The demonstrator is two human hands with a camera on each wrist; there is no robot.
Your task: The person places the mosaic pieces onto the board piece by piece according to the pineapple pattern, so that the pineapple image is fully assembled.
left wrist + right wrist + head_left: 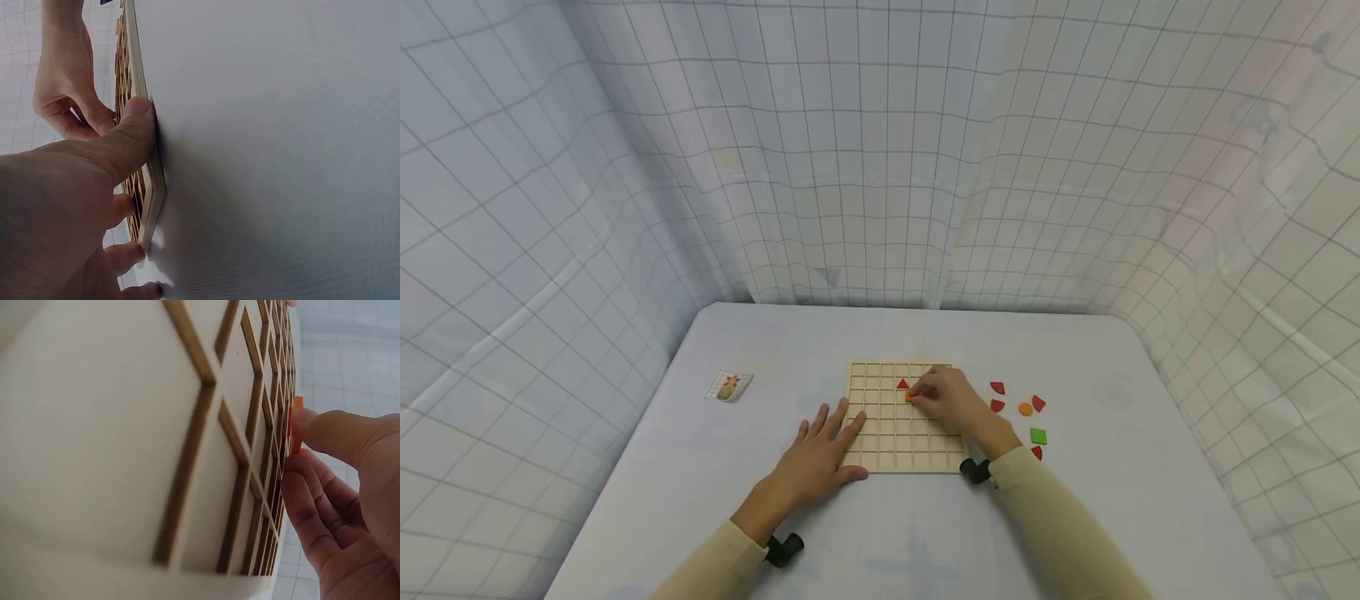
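A wooden grid board (895,446) with square compartments lies flat on the white table. My left hand (820,458) rests at its left edge, fingers spread; in the left wrist view the thumb (139,119) presses against the board's front edge. Over the upper middle of the grid, my right hand (951,400) pinches a small orange piece (909,397) between thumb and fingers. The right wrist view shows this orange piece (298,434) upright at the grid surface; whether it touches the bottom of a compartment is hidden. A red triangle (902,384) sits in a compartment just beyond it.
Right of the board lie several red quarter-circle pieces (997,388), an orange disc (1026,409) and a green square (1038,436). A card with a printed flower picture (728,386) is at the table's left. Checked curtains (880,167) enclose the table at the back and sides.
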